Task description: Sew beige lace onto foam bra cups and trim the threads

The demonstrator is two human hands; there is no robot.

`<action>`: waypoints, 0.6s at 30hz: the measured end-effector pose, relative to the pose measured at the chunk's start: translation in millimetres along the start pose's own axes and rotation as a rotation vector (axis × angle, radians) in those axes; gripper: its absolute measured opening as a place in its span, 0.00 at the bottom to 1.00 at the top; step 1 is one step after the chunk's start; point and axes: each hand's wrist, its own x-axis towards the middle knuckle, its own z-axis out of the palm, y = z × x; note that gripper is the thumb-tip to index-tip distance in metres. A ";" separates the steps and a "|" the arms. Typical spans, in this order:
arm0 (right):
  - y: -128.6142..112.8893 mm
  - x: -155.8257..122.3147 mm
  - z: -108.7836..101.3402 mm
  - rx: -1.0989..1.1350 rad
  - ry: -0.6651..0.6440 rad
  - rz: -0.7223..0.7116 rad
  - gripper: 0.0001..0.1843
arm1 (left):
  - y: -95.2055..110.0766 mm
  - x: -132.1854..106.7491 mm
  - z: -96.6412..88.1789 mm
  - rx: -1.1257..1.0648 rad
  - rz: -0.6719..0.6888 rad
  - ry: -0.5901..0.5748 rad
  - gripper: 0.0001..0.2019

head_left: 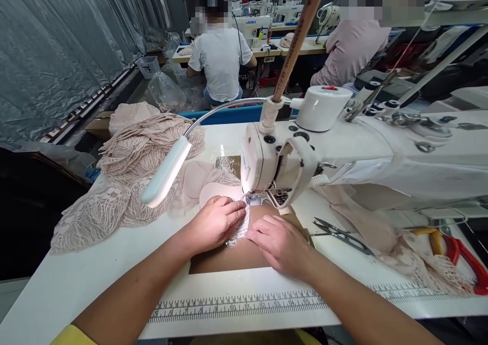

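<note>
The lace piece (pixel 243 228) looks whitish — finely patterned, brightly lit, partly hidden.

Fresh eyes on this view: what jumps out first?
The big white sewing machine dominates the right half. Just in front of it, the left hand rests on a pale lace piece, with the right hand close by. Left of the machine, a lit lamp hangs before a heap of beige lace.

Left hand (pixel 219 224), right hand (pixel 282 244): two hands. Just beyond fingers (pixel 237 214): one near sewing machine (pixel 356 139). Left, beyond: one lamp (pixel 165 173). Right: one pair dark scissors (pixel 345 238). Nearer than fingers: one ruler strip (pixel 238 309). Far beyond: two people (pixel 219 55).
</note>
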 end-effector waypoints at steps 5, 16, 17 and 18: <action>0.5 -0.2 1.7 0.013 0.005 0.012 0.13 | 1.6 2.6 -1.3 0.036 -0.003 -0.022 0.16; 4.3 0.9 7.4 -0.038 0.069 0.090 0.15 | 1.2 8.1 -3.9 0.062 -0.016 -0.050 0.16; 3.7 1.7 6.5 -0.058 0.070 0.098 0.16 | 0.5 7.9 -4.2 0.056 -0.010 -0.048 0.16; 3.3 2.7 5.5 -0.079 0.068 0.109 0.17 | -0.1 7.7 -4.5 0.050 -0.002 -0.044 0.16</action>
